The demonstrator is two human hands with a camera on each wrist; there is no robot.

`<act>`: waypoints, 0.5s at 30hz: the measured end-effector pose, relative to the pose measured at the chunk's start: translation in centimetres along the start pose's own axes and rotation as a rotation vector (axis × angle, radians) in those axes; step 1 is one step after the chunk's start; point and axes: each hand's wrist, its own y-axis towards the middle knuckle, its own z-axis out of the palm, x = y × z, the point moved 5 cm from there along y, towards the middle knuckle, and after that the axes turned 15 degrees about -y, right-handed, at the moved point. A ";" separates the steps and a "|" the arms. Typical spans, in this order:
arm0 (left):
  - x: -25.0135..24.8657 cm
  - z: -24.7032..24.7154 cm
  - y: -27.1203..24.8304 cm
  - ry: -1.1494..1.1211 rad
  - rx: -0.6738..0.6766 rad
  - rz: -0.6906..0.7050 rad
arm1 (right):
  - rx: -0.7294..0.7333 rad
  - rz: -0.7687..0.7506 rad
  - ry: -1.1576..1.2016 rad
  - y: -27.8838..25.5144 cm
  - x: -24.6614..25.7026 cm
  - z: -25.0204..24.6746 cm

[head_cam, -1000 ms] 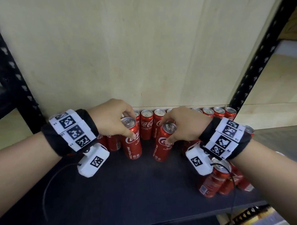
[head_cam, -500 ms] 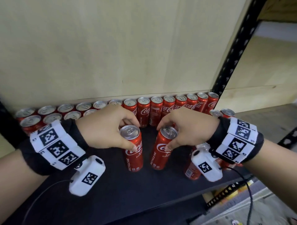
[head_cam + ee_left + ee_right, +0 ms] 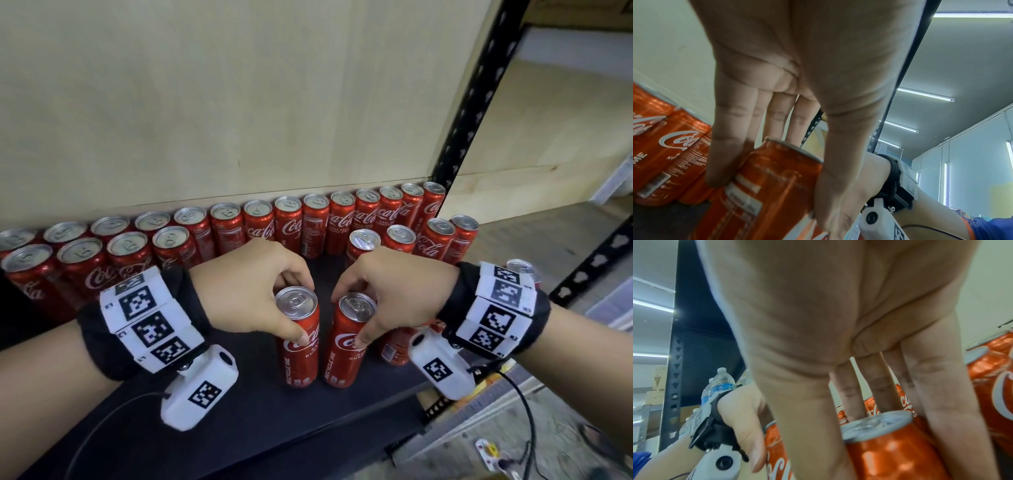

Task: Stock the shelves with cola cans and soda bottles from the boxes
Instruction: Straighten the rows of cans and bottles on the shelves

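Two red cola cans stand upright side by side on the dark shelf board (image 3: 212,442). My left hand (image 3: 253,291) grips the left can (image 3: 301,346) by its top, thumb on the front and fingers behind. In the left wrist view the same can (image 3: 768,191) sits between thumb and fingers. My right hand (image 3: 387,291) grips the right can (image 3: 346,349) the same way. The right wrist view shows that can (image 3: 890,449) under the palm. A row of cola cans (image 3: 308,222) lines the back wall.
Shorter second rows of cans stand at the left (image 3: 82,260) and the right (image 3: 435,236) in front of the back row. A black perforated upright (image 3: 469,96) bounds the shelf on the right. Water bottles (image 3: 721,384) show beyond the upright.
Both hands have drawn the two cans toward the front of the shelf, away from the back row, still holding them by the tops. The camera has tilted down and left.
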 end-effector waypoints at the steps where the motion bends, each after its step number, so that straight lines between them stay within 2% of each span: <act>1: -0.1 0.2 0.1 0.007 0.007 0.008 | -0.005 0.001 0.016 -0.1 -0.1 0.1; 15: 0.1 2.9 0.3 0.106 0.056 0.031 | -0.038 -0.039 0.100 -0.1 0.7 1.2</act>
